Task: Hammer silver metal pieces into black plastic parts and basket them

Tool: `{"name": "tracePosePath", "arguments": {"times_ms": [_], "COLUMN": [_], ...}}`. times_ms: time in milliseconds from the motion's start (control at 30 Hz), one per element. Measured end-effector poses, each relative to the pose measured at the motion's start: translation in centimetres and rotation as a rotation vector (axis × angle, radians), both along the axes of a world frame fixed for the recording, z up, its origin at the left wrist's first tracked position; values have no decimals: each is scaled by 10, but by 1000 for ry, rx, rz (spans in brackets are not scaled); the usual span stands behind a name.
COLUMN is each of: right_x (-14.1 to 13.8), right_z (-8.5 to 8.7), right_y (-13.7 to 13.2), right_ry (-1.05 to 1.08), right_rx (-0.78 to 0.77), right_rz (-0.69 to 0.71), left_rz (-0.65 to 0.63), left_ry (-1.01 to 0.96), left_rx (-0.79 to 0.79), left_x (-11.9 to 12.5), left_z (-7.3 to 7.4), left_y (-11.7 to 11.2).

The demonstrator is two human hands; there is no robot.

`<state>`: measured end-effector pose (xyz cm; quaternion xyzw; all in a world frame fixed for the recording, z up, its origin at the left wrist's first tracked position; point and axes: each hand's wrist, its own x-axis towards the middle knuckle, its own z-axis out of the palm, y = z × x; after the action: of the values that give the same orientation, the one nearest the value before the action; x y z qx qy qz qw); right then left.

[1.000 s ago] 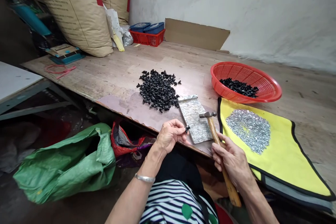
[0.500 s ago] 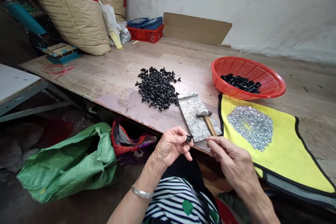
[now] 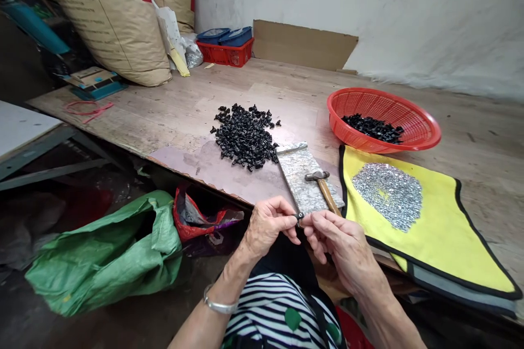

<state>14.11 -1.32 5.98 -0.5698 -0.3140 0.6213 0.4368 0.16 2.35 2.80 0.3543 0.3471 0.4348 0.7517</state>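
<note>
My left hand (image 3: 270, 226) holds a small black plastic piece (image 3: 300, 216) between thumb and fingertips. My right hand (image 3: 338, 242) has come up against it, its pinched fingertips touching the piece; anything tiny between them is hidden. Just beyond my hands, a wooden-handled hammer (image 3: 321, 185) lies on a speckled stone slab (image 3: 298, 180). A heap of similar black pieces (image 3: 245, 137) sits on the worn board to the left of the slab. More of them lie in a red plastic basket (image 3: 426, 131). A silvery heap of small metal bits (image 3: 387, 196) rests on a yellow mat (image 3: 440, 245).
The wooden platform (image 3: 123, 120) runs back to a white wall (image 3: 409, 5). Large paper sacks (image 3: 106, 16) and a red crate (image 3: 225, 54) stand behind it. A green woven sack (image 3: 102, 259) and a red plastic bag (image 3: 192, 218) lie on the floor below its edge.
My right hand has let go of the hammer, which now lies on the stone slab. That hand has moved left to the black piece held in my left hand.
</note>
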Motion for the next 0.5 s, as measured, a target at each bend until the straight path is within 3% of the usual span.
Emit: {"name": "tracePosePath", "arguments": {"times_ms": [133,267,400,500], "right_x": [0,0,1,4], "right_z": [-4,-6,-11,-15], "right_y": [0,0,3,8], "right_ry": [-49,-75,-127,-79], "right_rx": [23,104,106,33], "right_rz": [-30,73,89,105], "left_rz": [1,15,7,76], "left_ry": [188,390,464,527], "left_rx": [113,338,405,519], "left_x": [-1,-2,1,4], "left_z": [12,20,14,5], "left_y": [-1,-3,-6,-8]}}
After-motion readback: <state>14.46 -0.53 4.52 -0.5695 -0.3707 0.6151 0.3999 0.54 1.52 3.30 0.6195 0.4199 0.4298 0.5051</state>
